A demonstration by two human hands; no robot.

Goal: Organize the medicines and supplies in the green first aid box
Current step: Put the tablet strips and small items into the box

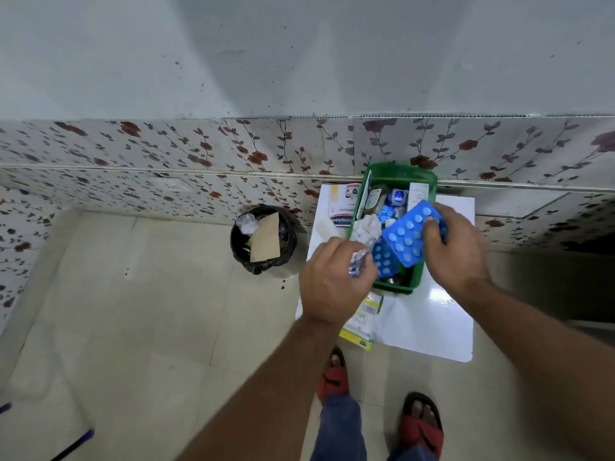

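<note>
Your left hand [334, 281] is closed on a crumpled bit of foil or wrapper [357, 264], though blur makes it hard to name, just off the near left corner of the green first aid box [401, 176]; your right hand [456, 247] pinches a blue blister strip [407, 232] above the box's near half. Slide that strip flat against the second blue strip [384, 257] leaning at the near end, so the tablets stack rather than wedge. Farther in, bottles and cartons crowd the far end by the wall, and the box sits on the white table [432, 314], the bin [263, 239] beyond its left edge probably suiting the scrap.
</note>
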